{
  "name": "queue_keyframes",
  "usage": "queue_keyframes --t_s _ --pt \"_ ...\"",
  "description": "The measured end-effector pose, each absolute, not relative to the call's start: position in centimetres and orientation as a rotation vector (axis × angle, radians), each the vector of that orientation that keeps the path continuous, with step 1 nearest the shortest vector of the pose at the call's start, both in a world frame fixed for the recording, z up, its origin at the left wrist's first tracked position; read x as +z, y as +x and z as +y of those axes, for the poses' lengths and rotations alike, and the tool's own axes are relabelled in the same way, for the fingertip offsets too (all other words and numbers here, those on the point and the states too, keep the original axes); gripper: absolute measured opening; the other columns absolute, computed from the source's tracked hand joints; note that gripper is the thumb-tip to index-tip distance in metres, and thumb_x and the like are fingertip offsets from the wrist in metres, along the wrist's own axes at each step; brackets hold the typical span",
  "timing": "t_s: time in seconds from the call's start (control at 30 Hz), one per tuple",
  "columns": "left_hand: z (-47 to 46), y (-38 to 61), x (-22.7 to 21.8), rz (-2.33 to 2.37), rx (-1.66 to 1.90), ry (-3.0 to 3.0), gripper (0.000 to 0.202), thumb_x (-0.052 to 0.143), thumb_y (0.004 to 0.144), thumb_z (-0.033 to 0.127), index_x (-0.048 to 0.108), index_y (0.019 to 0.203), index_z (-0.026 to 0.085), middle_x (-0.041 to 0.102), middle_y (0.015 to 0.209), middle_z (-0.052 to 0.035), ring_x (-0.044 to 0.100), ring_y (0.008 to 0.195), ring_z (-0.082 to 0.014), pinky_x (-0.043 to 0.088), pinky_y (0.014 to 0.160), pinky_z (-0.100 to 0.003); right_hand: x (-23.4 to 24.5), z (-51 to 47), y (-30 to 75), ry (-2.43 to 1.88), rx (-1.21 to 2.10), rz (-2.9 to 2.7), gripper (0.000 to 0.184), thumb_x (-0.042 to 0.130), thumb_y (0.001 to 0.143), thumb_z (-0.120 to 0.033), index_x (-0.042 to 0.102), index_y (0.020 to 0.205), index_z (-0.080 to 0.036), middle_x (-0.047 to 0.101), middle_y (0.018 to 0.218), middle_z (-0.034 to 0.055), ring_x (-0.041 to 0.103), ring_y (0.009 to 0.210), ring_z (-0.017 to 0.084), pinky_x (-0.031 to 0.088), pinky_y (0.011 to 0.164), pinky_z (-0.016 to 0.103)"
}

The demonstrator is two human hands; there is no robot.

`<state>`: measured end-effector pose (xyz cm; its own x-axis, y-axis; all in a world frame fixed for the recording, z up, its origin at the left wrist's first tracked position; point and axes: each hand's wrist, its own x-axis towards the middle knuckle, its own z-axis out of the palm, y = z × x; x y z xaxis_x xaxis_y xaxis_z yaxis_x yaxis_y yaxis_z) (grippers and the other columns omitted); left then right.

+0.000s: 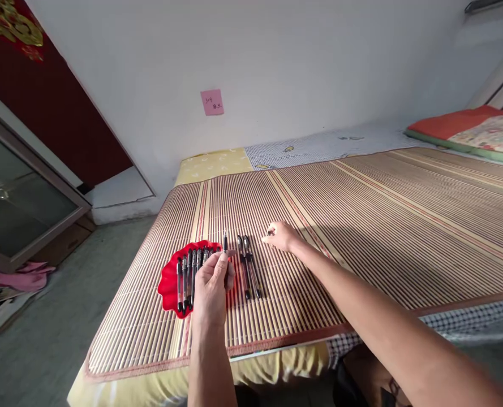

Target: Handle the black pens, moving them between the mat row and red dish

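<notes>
My left hand (213,282) is closed around a black pen (224,242), its tip pointing away from me, just above the right side of a red scalloped tray (166,282). Several black pens (189,274) lie side by side in that tray. To the right, a few more pens (248,268) lie on the striped bamboo mat (361,226). My right hand (280,235) rests on the mat beyond them, fingers pinched on something small that I cannot make out.
The mat covers a bed against a white wall with a pink sticky note (212,102). A folded orange and patterned quilt (472,130) lies at the far right. A glass-fronted cabinet (17,198) and floor clutter are on the left.
</notes>
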<state>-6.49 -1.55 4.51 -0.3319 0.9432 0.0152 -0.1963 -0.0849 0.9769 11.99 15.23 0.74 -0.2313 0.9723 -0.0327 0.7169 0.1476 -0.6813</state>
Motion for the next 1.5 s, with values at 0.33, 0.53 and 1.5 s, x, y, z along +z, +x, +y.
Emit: queue_keyframes --t_s 0.33,0.53,1.5 --pt "-1.5 -7.1 4.1 1.22 1.578 0.879 0.041 0.077 0.086 0.052 0.074 0.101 0.014 0.053 0.062 0.0044 0.037 0.046 -0.0038 0.026 0.044 -0.018 1.2 15.9 10.5 -1.582 0.796 -2.1 0.017 0.058 0.097 -0.017 0.075 0.1 -0.014 0.076 0.098 0.0099 0.066 0.071 0.014 0.047 0.061 0.024" --pt "-1.7 -7.1 4.3 1.215 1.577 0.891 0.045 0.078 0.084 0.055 0.075 0.1 0.013 0.054 0.064 0.0036 0.038 0.048 -0.0039 0.028 0.046 -0.018 1.6 15.8 11.9 -1.502 0.912 -2.275 0.064 0.078 0.078 -0.01 0.065 0.14 -0.015 0.066 0.134 0.0146 0.064 0.071 0.013 0.054 0.065 0.026" --pt "-0.6 -6.0 2.3 1.201 1.575 0.832 0.047 0.084 0.074 0.057 0.066 0.093 0.017 0.056 0.06 0.0055 0.041 0.046 -0.0052 0.03 0.044 -0.017 2.0 14.7 10.5 -1.226 1.078 -2.074 0.046 0.081 0.083 -0.027 0.072 0.127 -0.016 0.072 0.113 0.0119 0.067 0.082 0.019 0.059 0.071 0.035"
